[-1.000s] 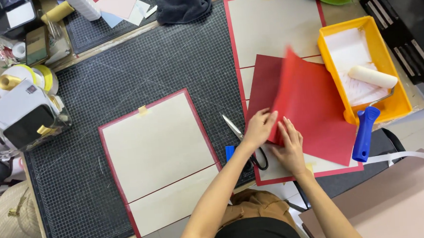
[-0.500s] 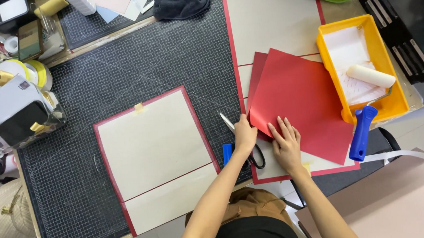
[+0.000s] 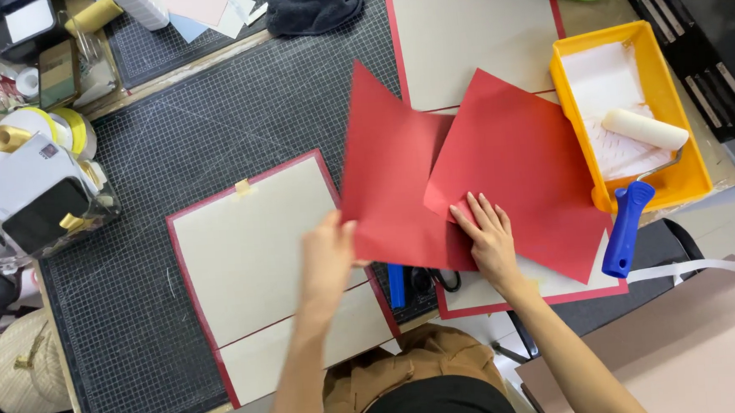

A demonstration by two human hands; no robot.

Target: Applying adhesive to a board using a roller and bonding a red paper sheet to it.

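Grey board panels edged in red [image 3: 251, 248] lay on the dark gridded cutting mat [image 3: 168, 142] toward my left. My left hand [image 3: 328, 256] hovered over their right edge, fingers pinched on the lower left edge of a loose red sheet [image 3: 387, 180], which rose up and rightward from my grip. Just right, my right hand [image 3: 488, 237] lay flat, fingers spread, pressing a second red sheet [image 3: 527, 171] down. Farther right sat a yellow tray [image 3: 680, 170] holding a white roller [image 3: 643, 128].
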